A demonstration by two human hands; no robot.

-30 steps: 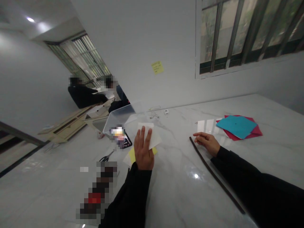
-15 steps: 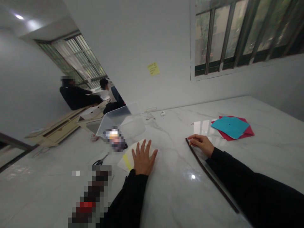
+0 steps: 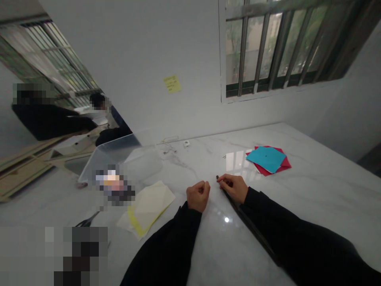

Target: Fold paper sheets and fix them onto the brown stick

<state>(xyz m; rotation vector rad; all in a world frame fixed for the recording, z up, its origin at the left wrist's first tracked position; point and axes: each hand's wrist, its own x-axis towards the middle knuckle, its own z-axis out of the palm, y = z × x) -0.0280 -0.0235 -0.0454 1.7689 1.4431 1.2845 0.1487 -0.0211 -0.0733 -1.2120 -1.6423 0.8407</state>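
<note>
My left hand (image 3: pixel 198 195) rests on the white marble table (image 3: pixel 312 190) curled into a loose fist, with nothing visible in it. Just to its right, my right hand (image 3: pixel 233 186) pinches the far end of a long dark strip (image 3: pixel 218 177) that runs back toward me under my right sleeve. Left of my left hand lie pale sheets of paper (image 3: pixel 150 203) over a yellow one, apart from both hands.
Teal paper on red paper (image 3: pixel 266 159) lies at the far right. A clear plastic box (image 3: pixel 119 157) stands at the back left, scissors (image 3: pixel 87 220) near the left front, a small cable and plug (image 3: pixel 175 143) by the wall. Two people sit far left.
My left hand has left the pale sheets and moved right, closing into a fist beside my right hand. The right hand now pinches the strip's end. The view has swung right.
</note>
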